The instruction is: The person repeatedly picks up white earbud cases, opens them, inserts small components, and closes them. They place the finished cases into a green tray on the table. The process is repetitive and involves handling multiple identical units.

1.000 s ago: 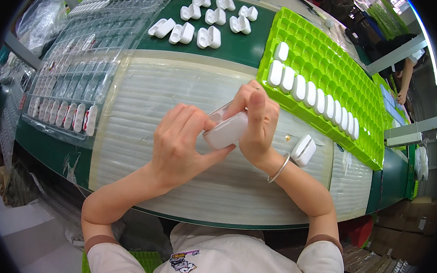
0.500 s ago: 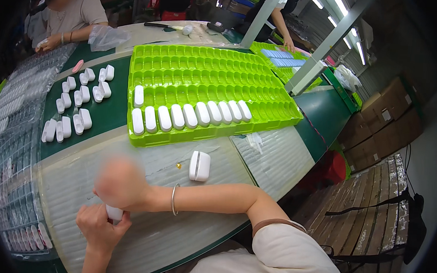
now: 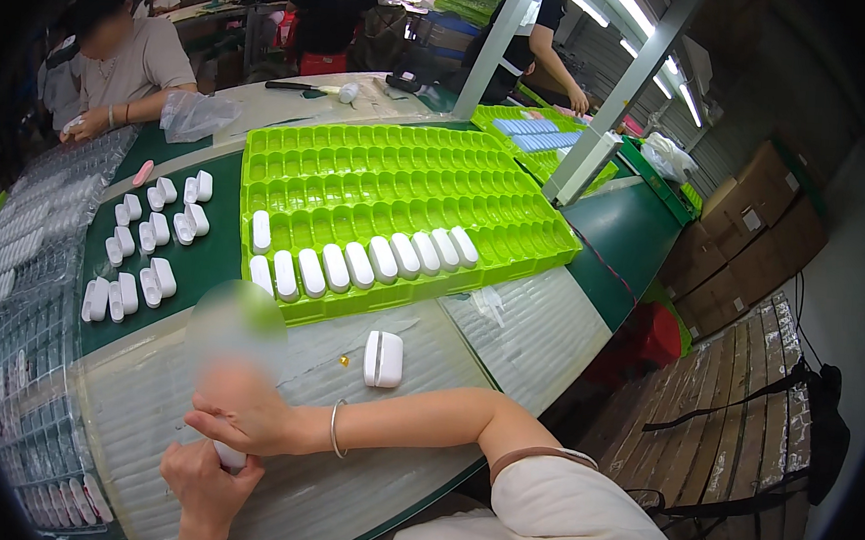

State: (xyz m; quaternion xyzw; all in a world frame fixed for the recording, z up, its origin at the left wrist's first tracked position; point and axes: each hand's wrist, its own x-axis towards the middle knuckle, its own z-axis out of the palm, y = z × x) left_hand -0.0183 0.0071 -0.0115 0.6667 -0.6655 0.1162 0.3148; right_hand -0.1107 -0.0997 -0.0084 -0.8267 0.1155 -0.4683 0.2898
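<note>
At the lower left, my left hand point(image 3: 203, 484) is closed around a small rounded white case point(image 3: 230, 456), probably an earbud charging case. My right hand point(image 3: 244, 409) lies on top of the same case, its fingers bent and pressed against it. A blurred patch covers the space just beyond that hand, and most of the case is hidden by fingers. To the right, another white case point(image 3: 384, 359) stands on the ribbed translucent mat, a dark seam running down it. A tiny yellow bit point(image 3: 344, 362) lies beside it.
Beyond my hands, a green moulded tray point(image 3: 399, 174) holds a row of white cases. Several open white cases point(image 3: 156, 228) sit left of it. Clear blister trays point(image 3: 27, 344) line the left edge. A metal post point(image 3: 501, 47) rises at the back. Co-workers sit and stand farther off.
The whole scene sits slightly lower and to the left in the picture as my view has tilted. Both hands stay together on the white case, with more of my right fingers showing.
</note>
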